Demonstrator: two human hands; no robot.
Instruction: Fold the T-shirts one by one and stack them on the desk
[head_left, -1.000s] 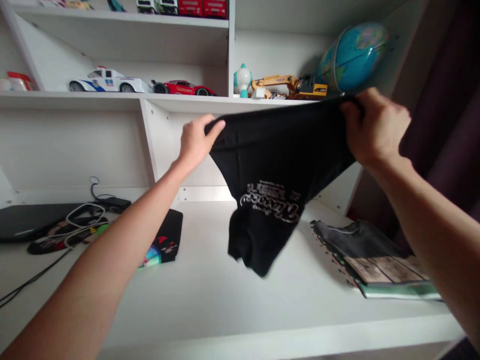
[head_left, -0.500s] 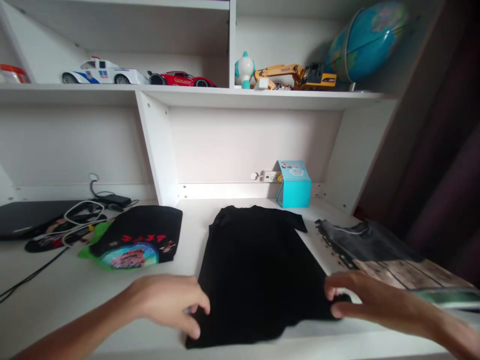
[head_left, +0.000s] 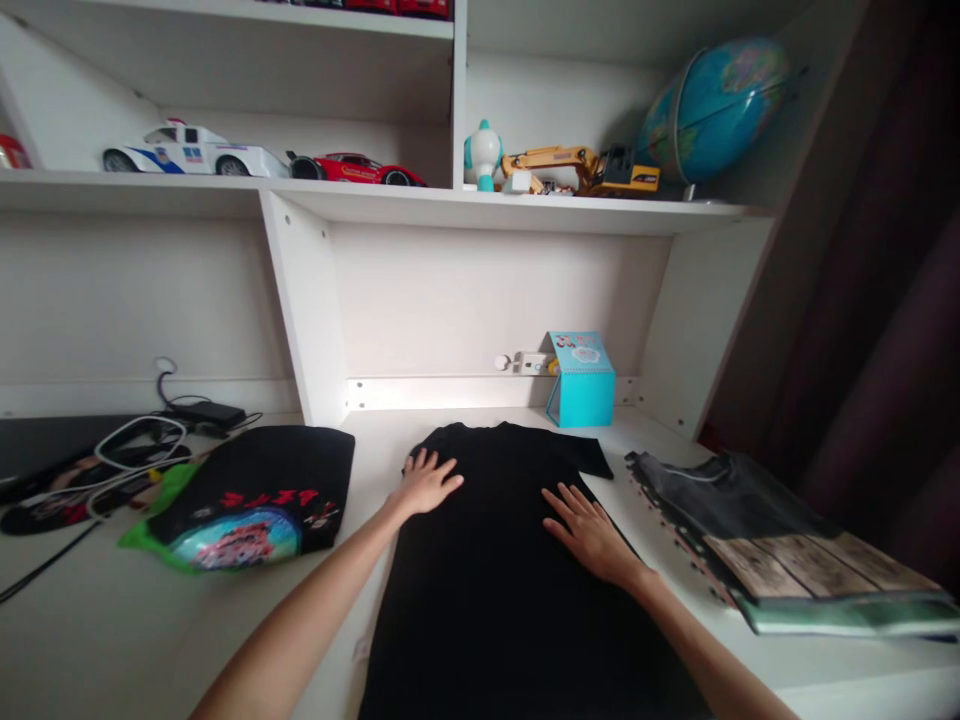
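Left hand (head_left: 429,482) is flat and spread on the upper left part of the black shirt (head_left: 502,570), fingers fanned out, partly over the shirt's edge. Right hand (head_left: 589,528) is the same deal, palm down with fingers spread, pressing on the upper right part of the shirt. Neither is pinching anything.

Shirt lies flat on the white counter (head_left: 135,620), plain side up, running from the near edge back toward the shelf wall. 1 sleeve sticks out on the right.

Just left of it there's a folded black tee (head_left: 255,495) with a red and blue print, with cables (head_left: 135,445) further left. On the right sits a stack of folded clothes (head_left: 780,545), close to the shirt but not touching. Behind the shirt stands a small blue box (head_left: 581,382). Shelf above has 2 toy cars (head_left: 262,160), a yellow excavator (head_left: 581,170) and a globe (head_left: 712,105).
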